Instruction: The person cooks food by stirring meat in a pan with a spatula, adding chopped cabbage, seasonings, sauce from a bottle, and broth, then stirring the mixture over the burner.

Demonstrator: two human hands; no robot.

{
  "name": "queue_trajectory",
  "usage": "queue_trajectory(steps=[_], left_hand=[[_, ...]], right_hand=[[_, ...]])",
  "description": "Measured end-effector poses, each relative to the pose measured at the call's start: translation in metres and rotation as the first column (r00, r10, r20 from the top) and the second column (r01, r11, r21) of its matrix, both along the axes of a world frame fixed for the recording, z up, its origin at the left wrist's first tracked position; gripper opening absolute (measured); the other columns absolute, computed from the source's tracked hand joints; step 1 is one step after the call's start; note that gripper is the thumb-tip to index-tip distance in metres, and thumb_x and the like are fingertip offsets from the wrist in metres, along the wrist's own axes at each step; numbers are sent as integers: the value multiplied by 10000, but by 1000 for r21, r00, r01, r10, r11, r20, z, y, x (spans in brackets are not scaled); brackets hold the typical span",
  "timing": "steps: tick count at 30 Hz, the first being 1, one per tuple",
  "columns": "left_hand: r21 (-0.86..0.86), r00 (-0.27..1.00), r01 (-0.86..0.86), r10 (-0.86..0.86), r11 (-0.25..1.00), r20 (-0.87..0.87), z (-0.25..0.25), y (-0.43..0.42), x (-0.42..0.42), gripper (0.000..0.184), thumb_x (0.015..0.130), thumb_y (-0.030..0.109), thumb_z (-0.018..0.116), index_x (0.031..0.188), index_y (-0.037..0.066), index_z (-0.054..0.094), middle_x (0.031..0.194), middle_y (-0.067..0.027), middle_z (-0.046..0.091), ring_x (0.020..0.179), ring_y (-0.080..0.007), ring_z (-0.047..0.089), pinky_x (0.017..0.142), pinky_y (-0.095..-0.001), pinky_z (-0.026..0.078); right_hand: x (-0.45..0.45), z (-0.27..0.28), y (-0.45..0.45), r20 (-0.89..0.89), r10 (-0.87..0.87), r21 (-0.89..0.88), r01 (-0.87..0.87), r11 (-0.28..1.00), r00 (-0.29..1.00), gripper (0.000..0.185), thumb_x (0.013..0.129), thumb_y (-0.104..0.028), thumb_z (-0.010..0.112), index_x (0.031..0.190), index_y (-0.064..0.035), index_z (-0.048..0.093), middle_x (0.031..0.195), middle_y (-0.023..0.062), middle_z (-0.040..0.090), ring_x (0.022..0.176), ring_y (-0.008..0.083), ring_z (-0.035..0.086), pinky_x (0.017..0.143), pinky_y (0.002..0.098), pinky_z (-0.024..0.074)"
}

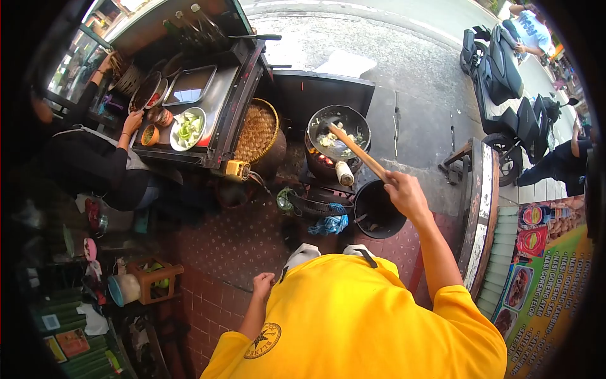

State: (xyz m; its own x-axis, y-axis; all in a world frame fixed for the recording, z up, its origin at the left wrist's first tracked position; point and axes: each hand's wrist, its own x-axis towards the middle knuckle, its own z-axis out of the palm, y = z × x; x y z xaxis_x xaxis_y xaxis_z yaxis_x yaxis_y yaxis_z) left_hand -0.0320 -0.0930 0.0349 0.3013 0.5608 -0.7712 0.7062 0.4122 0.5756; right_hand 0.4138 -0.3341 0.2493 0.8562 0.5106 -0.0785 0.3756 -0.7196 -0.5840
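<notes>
My right hand [401, 189] is wrapped round the long wooden handle of a spatula [358, 150]. The spatula's dark head rests inside a wok [355, 116], among pale and green bits of food. The wok sits over a round stove [322, 161] where glowing embers show below its rim. The wok's light-coloured handle [344, 173] points towards me. Down at my left side, my left hand [263, 285] is closed, with nothing visible in it, apart from the stove and the wok.
Below the stove stand a dark bucket [380, 211] and a black fan-like grille [320, 206] beside a blue cloth [331, 225]. At left, a co-worker [95, 158] reaches over a cart holding a bowl of cut greens [189, 129]. A wooden bench [478, 208] and motorbikes [505, 69] stand right.
</notes>
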Motion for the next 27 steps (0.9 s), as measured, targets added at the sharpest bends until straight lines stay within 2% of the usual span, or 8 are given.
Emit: queue_trajectory(steps=[6,10,12,14,19,22,25,27], left_hand=[[-56,995,-94,96,994,32,14,0,24,98,853,126,627,851,29,641,689,-18,593,601,-111,576,533,-242,466],[-50,993,-117,118,992,30,10,-15,10,99,847,122,628,848,24,643,691,-17,595,612,-106,570,547,-246,463],[-51,994,-102,103,993,22,7,-24,4,101,839,119,631,845,19,644,694,-17,596,615,-107,565,554,-249,460],[78,995,88,-84,993,-46,6,-31,-2,110,820,108,639,852,3,653,703,-20,600,625,-116,554,578,-254,453],[-8,989,-140,140,990,-41,13,-47,-11,122,804,95,646,858,-13,668,738,-36,620,647,-119,556,601,-248,453],[3,989,-145,145,989,-39,17,-53,-6,122,807,96,644,849,-17,664,734,-36,616,640,-120,554,592,-249,451],[22,993,-111,111,994,-26,19,-53,2,116,815,97,637,851,-10,662,724,-35,610,639,-124,554,591,-254,456],[50,995,-65,69,997,-67,24,-51,6,108,823,109,637,847,5,658,719,-32,606,636,-117,557,581,-249,460]], right_hand=[[21,-10,2,116,-16,-105,28,994,993,307,809,-157,615,1103,-67,619,1067,175,626,994,376,585,855,445,467],[19,11,-4,4,27,-204,-25,979,1000,315,787,-132,637,1093,-55,627,1034,204,629,992,382,585,856,445,468],[31,-8,-15,106,37,-80,-28,996,994,303,775,-116,647,1066,-32,641,987,224,641,954,384,602,835,444,477],[49,-5,-18,-47,1,73,2,997,999,277,778,-120,639,1034,-14,648,937,215,654,904,388,616,804,448,485],[40,59,-57,234,114,-210,-65,976,965,321,756,-81,664,1063,10,636,908,214,668,866,343,658,780,361,509],[46,26,-59,-108,51,-90,-61,994,993,295,749,-111,676,1024,-6,664,912,234,660,882,363,649,804,378,502],[39,-3,-33,-154,43,-19,-46,999,987,306,762,-124,668,1049,-18,657,950,220,657,903,365,633,813,394,494],[29,-8,-20,44,112,10,-112,994,993,304,776,-131,654,1065,-37,648,990,203,648,931,366,610,818,422,481]])
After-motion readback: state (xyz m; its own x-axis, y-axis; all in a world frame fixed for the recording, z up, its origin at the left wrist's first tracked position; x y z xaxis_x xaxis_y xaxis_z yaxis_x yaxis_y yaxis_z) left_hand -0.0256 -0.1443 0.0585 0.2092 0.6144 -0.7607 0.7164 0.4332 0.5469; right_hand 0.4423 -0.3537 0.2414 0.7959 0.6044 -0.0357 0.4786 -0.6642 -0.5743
